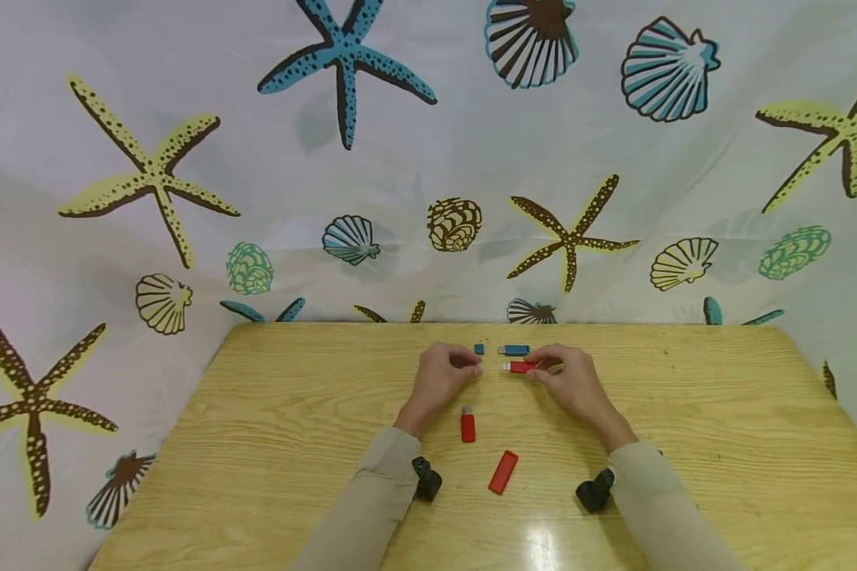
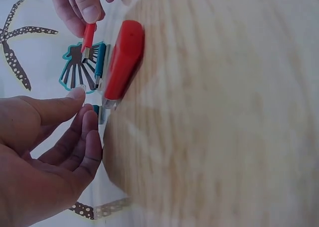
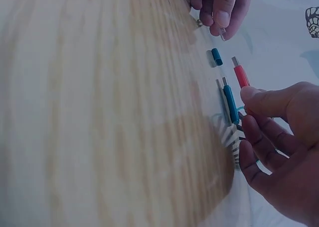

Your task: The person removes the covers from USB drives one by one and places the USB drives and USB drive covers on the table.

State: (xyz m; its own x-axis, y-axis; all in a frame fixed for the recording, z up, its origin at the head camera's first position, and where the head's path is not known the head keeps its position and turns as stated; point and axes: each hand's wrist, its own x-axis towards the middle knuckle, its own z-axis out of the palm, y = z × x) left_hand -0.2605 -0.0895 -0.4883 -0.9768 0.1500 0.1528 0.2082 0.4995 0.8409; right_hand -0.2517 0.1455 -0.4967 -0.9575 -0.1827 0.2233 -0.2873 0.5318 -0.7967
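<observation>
One red USB stick [image 1: 520,367] is held between the thumb and fingertips of the right hand [image 1: 570,382], its metal plug pointing toward the left hand [image 1: 441,379]. That left hand pinches a small clear piece [image 3: 223,34] at its fingertips, apart from the plug, its other fingers loosely bent. On the wooden table [image 1: 293,412], just beyond the held stick, lies a blue USB stick [image 1: 517,350], with a blue cap [image 1: 479,349] off its plug end. Nearer the person, between the arms, lie a wider red USB stick [image 1: 467,427] and a red rectangular piece [image 1: 503,473].
</observation>
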